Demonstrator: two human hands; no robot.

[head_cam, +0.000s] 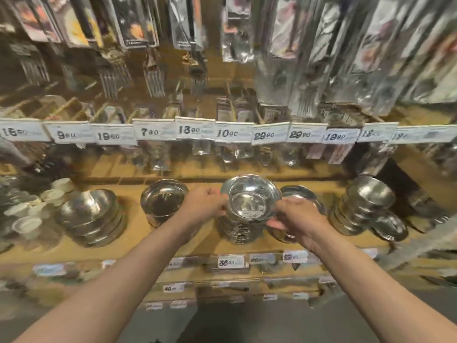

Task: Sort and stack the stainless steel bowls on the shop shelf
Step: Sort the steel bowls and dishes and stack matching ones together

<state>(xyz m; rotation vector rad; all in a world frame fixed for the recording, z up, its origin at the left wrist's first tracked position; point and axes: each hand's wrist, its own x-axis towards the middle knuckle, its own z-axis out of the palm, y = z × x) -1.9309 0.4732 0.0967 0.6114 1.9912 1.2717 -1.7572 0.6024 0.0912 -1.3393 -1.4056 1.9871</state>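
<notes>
Far left on shelf (173,243): white cups (27,224), then bowl stack (91,216), then another stack (163,201). Left hand (205,206) gripping left rim of centre stack (249,209), top bowl tilted; right hand (299,221) curled round its right side. Further right stacks (366,206). Price tags (230,132) above.

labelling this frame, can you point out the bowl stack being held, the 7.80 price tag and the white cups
held bowl stack (249,203): head view, inside of the top bowl
7.80 price tag (150,131): head view, on the printed number
white cups (27,224): head view, rim of a near cup
</notes>
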